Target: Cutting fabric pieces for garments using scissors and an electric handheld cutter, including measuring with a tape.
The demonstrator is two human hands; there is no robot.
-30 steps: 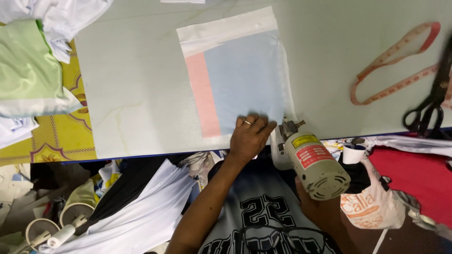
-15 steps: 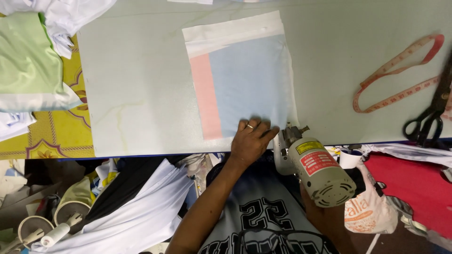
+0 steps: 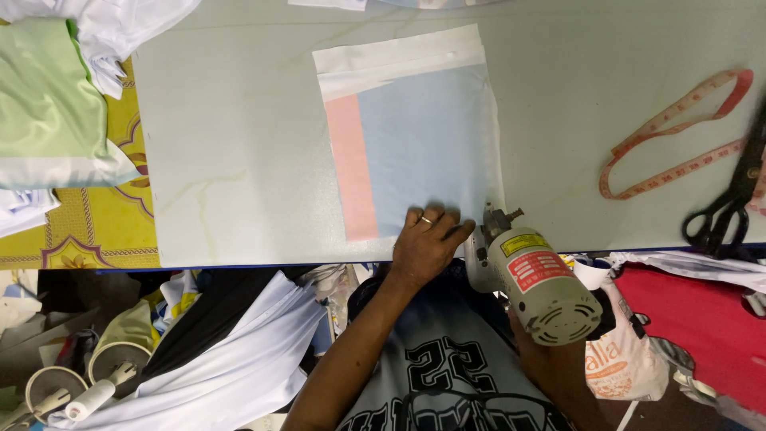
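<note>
My left hand [image 3: 428,242], with a ring on one finger, lies flat on the near edge of a stack of fabric pieces [image 3: 415,136]. The stack is light blue with a pink strip on its left and white at the far end. It lies on a pale green table [image 3: 239,160]. Just right of that hand, a grey electric fabric cutter [image 3: 531,275] with a red and yellow label stands at the stack's near right corner, its blade end at the fabric edge. My right hand [image 3: 536,355] is mostly hidden under the cutter's motor and holds it from below.
A pink measuring tape [image 3: 678,136] and black scissors [image 3: 730,203] lie at the table's right. Green and white garments [image 3: 56,104] are piled on a yellow patterned cloth at the left. White fabric, thread cones [image 3: 60,391] and a plastic bag [image 3: 618,359] sit below the table edge.
Hardly anything differs. The view has drifted a little, and my left hand and the cutter stay at the stack's near edge.
</note>
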